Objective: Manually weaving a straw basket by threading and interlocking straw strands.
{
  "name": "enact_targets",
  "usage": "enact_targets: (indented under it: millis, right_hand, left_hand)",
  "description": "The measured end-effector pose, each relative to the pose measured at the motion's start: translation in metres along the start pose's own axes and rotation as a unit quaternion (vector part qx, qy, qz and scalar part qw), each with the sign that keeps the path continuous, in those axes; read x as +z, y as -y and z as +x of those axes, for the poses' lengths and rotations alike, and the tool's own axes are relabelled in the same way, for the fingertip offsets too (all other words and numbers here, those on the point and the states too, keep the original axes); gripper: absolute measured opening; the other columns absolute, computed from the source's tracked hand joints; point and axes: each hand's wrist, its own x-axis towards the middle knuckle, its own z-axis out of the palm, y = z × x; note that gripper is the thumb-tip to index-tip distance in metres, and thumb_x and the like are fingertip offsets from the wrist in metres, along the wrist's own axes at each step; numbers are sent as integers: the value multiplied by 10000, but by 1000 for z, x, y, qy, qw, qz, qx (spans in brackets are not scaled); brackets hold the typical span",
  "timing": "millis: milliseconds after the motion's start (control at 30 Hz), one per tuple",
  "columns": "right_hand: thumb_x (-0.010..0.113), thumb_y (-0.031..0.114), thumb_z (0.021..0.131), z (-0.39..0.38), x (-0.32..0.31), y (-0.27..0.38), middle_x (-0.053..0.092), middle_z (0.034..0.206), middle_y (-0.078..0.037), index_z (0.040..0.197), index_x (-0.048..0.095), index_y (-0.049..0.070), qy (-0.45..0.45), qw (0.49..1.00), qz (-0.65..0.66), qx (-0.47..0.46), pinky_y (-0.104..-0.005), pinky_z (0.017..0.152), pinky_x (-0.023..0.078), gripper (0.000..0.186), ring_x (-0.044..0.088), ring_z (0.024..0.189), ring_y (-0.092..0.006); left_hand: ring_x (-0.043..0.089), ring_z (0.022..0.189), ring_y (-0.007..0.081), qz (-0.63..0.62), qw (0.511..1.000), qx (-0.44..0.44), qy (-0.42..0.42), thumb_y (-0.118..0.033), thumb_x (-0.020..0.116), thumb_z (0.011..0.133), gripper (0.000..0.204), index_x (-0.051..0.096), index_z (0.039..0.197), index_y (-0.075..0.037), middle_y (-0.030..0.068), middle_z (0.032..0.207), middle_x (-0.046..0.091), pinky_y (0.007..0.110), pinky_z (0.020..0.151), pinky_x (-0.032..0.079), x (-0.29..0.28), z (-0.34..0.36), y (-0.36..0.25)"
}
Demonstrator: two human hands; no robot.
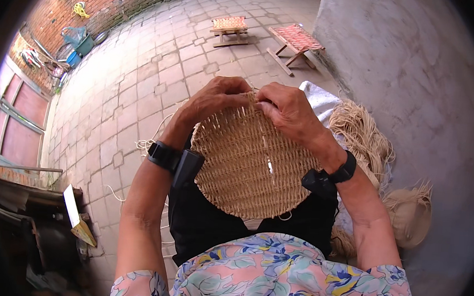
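Note:
A round, flat piece of tan woven cord (236, 164) stands tilted over my lap, with light showing through gaps near its upper edge and middle. My left hand (222, 96) pinches the far rim from the left. Close beside it, my right hand (288, 108) grips the same rim, thumb against the near face. Both sets of fingers are closed, and the fingertips almost meet at the top of the weave. A small loop of cord (286, 216) sticks out at the lower edge. Loose pale cord (148, 143) trails to the left of the weave.
Bundles of tan cord (361, 137) lie on a white cloth (320, 101) to my right, near a rounded woven piece (410, 220). Two folding stools (297, 38) stand ahead on the paving. A grey wall (418, 78) rises at right; a yellow-and-white box (81, 219) sits at left.

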Motion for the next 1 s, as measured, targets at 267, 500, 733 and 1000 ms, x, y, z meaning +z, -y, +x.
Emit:
enact_targets:
  millis: [267, 500, 733, 1000]
  right_hand:
    - [628, 34, 767, 18, -4, -11, 577, 804, -92, 845, 616, 46, 4, 996, -66, -56, -387, 706, 473, 79, 580, 809, -287]
    - [608, 12, 771, 19, 12, -18, 606, 769, -112, 804, 635, 8, -65, 996, 40, 55, -363, 682, 470, 43, 597, 748, -266]
    - [634, 42, 777, 27, 14, -30, 646, 798, -124, 822, 648, -16, -31, 984, 115, 131, -315, 659, 479, 75, 626, 719, -230]
    - [681, 87, 771, -25, -3, -1, 604, 823, -92, 880, 639, 17, -123, 986, -41, 102, -364, 711, 484, 136, 604, 782, -240]
  left_hand:
    - [589, 827, 171, 6, 997, 67, -43, -239, 567, 872, 284, 634, 954, 24, 109, 864, 647, 314, 768, 474, 6, 4, 16]
    - [566, 780, 129, -1, 996, 71, -51, -253, 591, 869, 275, 645, 932, 9, 62, 813, 634, 301, 721, 465, 7, 3, 17]
    - [642, 764, 228, 120, 987, 28, -101, -341, 645, 832, 347, 681, 968, -24, 126, 815, 670, 357, 718, 496, 17, 12, 20]
    - [615, 716, 284, 132, 986, 2, -98, -390, 559, 875, 395, 660, 913, -10, 165, 781, 641, 388, 677, 471, 20, 8, 11]
